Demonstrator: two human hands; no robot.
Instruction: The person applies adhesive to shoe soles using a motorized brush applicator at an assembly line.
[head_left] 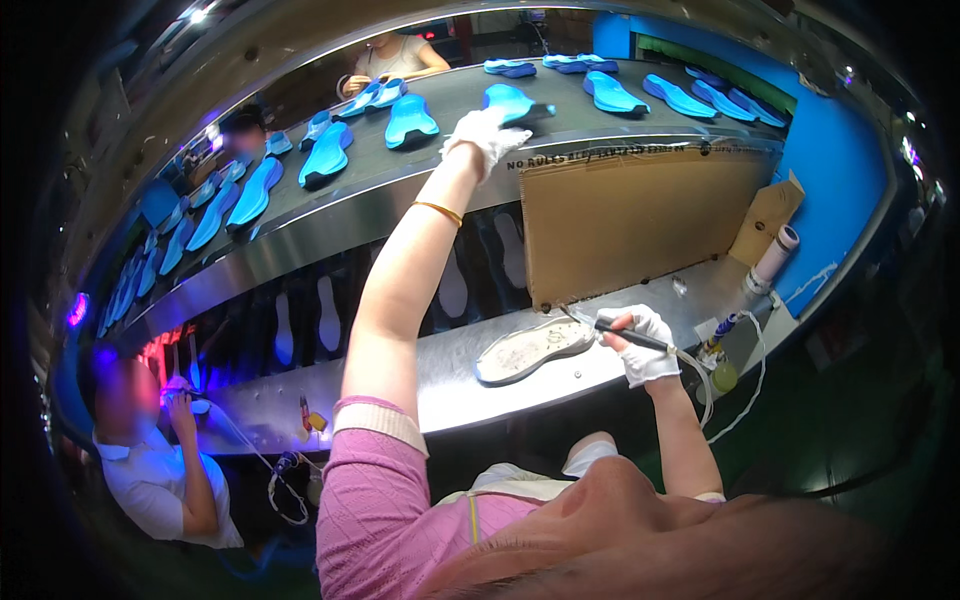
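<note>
My left hand point(480, 140), in a white glove, reaches up to the conveyor. Its fingers close round the near end of a blue shoe sole point(507, 101), partly hiding it. Lower down, my gloved right hand point(645, 345) grips a black pen-shaped tool point(635, 333) with a pale hose trailing from it. The tool's thin tip points left, near the cardboard's lower edge. Just left of this hand, a pale shoe sole point(535, 350) with a speckled, marked surface lies on the metal bench point(450, 395).
Several blue soles point(410, 122) line the dark conveyor belt point(450, 95). A cardboard sheet point(640, 220) leans below it. At right stand a pink tumbler point(775, 257) and a small yellow-green bottle point(723, 377). One person point(160, 470) works at left, another point(400, 57) across the belt.
</note>
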